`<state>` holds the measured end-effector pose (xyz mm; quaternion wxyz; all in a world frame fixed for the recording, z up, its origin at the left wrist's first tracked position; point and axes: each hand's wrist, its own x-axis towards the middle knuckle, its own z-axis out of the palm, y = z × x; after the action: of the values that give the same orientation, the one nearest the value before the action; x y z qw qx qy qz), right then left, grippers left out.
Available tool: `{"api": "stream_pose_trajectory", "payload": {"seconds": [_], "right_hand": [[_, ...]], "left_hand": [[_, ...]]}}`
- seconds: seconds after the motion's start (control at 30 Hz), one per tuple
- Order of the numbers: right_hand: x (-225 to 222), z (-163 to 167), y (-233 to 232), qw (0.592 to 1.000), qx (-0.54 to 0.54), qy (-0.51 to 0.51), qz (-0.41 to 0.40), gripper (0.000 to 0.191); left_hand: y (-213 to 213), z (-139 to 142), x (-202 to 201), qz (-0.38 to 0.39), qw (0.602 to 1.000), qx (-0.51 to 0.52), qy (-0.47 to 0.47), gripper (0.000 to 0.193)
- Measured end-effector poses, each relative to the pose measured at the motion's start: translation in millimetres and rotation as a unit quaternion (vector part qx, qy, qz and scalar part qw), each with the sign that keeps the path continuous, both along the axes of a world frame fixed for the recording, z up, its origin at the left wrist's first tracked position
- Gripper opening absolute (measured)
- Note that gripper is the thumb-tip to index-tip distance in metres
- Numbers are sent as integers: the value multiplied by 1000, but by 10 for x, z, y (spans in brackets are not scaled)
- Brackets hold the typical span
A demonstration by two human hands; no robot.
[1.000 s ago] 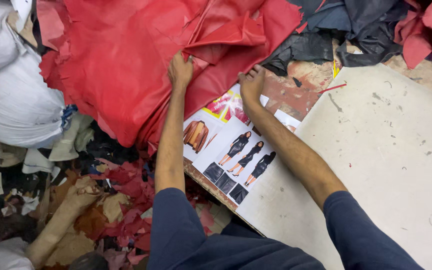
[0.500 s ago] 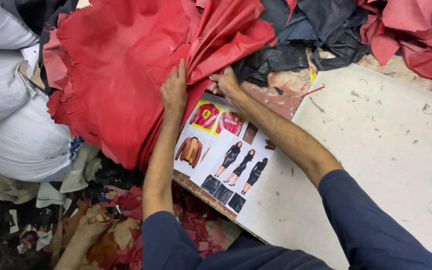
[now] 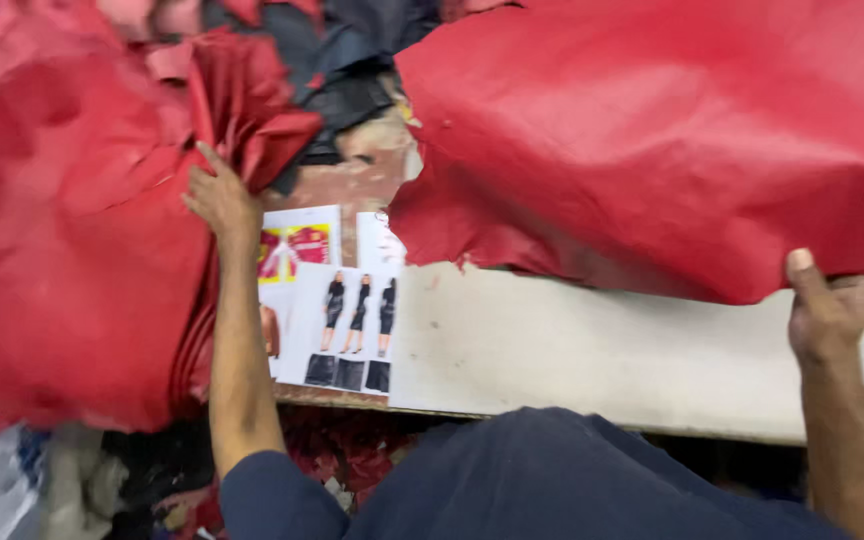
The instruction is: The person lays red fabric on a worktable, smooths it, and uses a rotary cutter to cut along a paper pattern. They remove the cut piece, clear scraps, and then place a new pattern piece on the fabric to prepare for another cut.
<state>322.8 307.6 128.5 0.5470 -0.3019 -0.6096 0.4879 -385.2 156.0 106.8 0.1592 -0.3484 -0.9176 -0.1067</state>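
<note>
Right hand (image 3: 830,312): fingers closed around the lower edge of a large red leather hide (image 3: 672,140), thumb up against its face; the hide is lifted and hangs across the upper right, above the white worktable (image 3: 602,350). Left hand (image 3: 220,196): fingers spread wide, pressed flat against a heaped pile of red leather (image 3: 62,250) at the left, holding nothing. Between the hands: printed sheets of garment photographs (image 3: 337,300) lying flat on the table, just beside the left forearm. Behind: dark leather pieces (image 3: 342,60). Below the table edge: red scraps (image 3: 337,455).
</note>
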Motion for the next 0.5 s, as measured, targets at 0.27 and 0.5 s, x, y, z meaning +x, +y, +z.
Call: {"api": "stream_pose_trajectory", "payload": {"seconds": [0.27, 0.5], "right_hand": [[1559, -1683, -1652, 928, -310, -45, -201, 71], [1939, -1607, -1548, 889, -387, 198, -145, 39]], "left_hand": [[217, -577, 4465, -602, 775, 128, -147, 55], [-150, -1182, 6907, -631, 764, 29, -133, 88]]}}
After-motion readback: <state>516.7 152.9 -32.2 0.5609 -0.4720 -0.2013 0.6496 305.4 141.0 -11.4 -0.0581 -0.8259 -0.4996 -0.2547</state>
